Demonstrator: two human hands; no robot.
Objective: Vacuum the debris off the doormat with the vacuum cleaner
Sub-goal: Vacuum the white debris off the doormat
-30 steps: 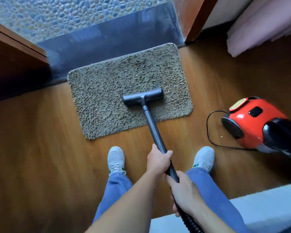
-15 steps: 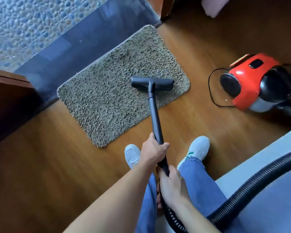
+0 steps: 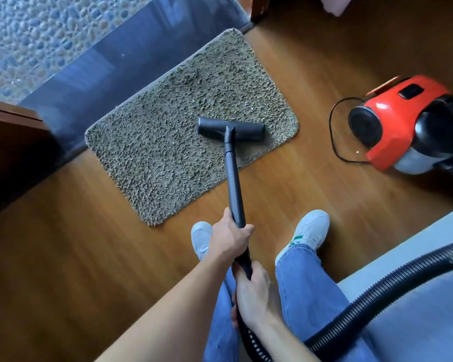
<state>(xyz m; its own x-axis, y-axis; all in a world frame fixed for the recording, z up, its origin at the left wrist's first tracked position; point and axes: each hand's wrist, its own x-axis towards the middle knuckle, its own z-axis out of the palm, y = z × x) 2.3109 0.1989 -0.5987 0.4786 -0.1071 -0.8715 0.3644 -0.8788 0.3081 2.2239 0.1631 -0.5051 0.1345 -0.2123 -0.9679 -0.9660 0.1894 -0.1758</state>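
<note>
Head view, nozzle by doormat's right edge, wooden floor beyond

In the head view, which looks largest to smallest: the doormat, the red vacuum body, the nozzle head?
1. doormat
2. red vacuum body, partly cut off by the frame edge
3. nozzle head

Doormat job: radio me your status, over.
Left hand and right hand both grip wand. Nozzle on doormat, right end. Cord off mat, nothing blocking.

Soft daylight; sharp; wide-angle edge distortion
</note>
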